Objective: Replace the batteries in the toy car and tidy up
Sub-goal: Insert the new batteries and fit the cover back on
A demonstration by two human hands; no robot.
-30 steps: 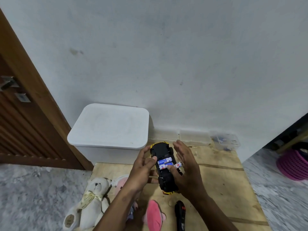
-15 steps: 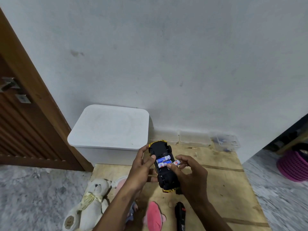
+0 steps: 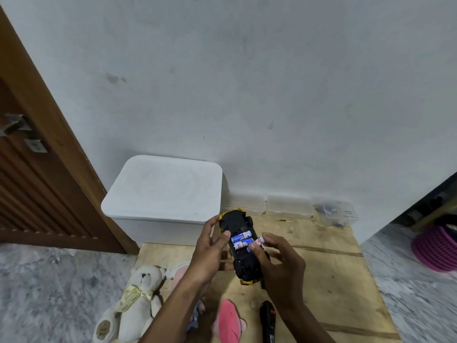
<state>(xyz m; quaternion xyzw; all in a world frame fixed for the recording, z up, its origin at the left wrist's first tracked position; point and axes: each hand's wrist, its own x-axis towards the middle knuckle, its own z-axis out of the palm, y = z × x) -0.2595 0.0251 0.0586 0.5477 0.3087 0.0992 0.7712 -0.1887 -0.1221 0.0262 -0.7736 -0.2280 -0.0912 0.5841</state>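
Head view: left hand (image 3: pixel 210 253) grips the upturned toy car (image 3: pixel 241 246) above the plywood surface (image 3: pixel 329 276), 2 batteries (image 3: pixel 241 240) seated; right hand (image 3: pixel 279 266) pinches a 3rd battery (image 3: pixel 258 242) at the compartment's edge.

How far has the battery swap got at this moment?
Done: two batteries lie in the upturned toy car, which the left hand steadies. In hand: the right hand pinches a third battery at the bay's edge. Left: seating it, closing the bay, and tidying the plush toys.
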